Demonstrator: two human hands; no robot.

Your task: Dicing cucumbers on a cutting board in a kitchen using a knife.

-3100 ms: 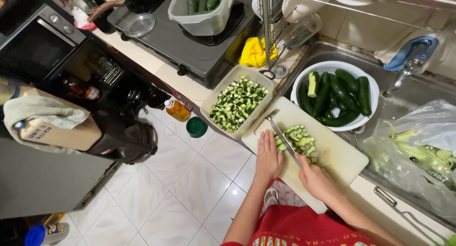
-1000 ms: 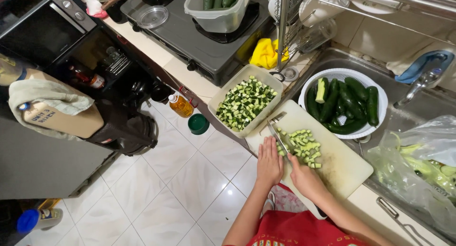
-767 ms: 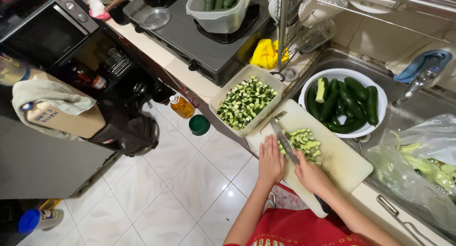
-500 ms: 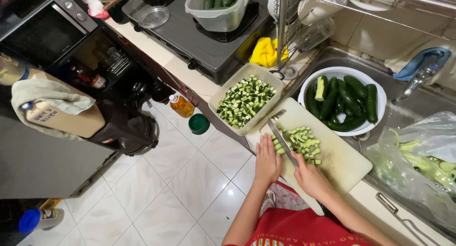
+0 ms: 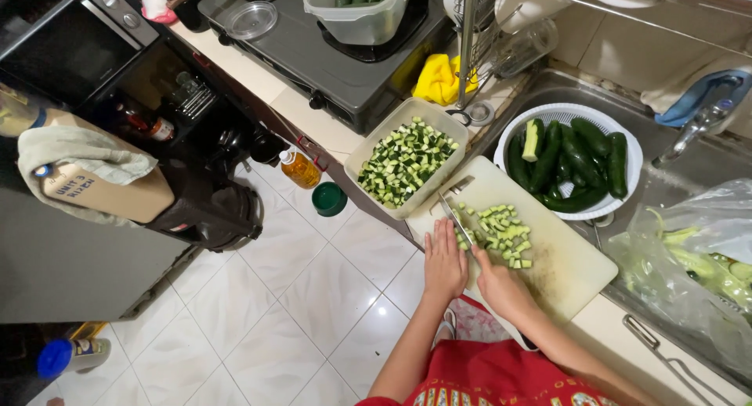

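A: Start from the cutting board (image 5: 572, 273). Nearest edge?

B: Left hand (image 5: 444, 259) flat at the board's near-left edge, fingers stretched out and together, gripping nothing, fingertips touching the side of the knife (image 5: 457, 220). Right hand (image 5: 501, 284) just beside it on the board's near part, fingers curled shut round what looks like the knife handle; the handle itself is hidden under the hand.

A: Blade?

B: Runs from the hands toward the board's far-left corner, lying along the left side of the diced cucumber (image 5: 503, 233).

A: And the dice?

B: Loose heap on the board's middle-left, touching the blade.

A: Past the board?

B: Rectangular tub (image 5: 362, 157) of cucumber cubes touching the board's far-left edge. White colander (image 5: 636, 151) with whole cucumbers (image 5: 576, 167) just beyond the far edge, in the sink. Clear plastic bag (image 5: 689, 273) of peelings right of the board.

A: Further?

B: Yellow cloth (image 5: 439, 78), then stove (image 5: 313, 53) with another tub (image 5: 356, 18) of cucumbers on it, well apart from the board.
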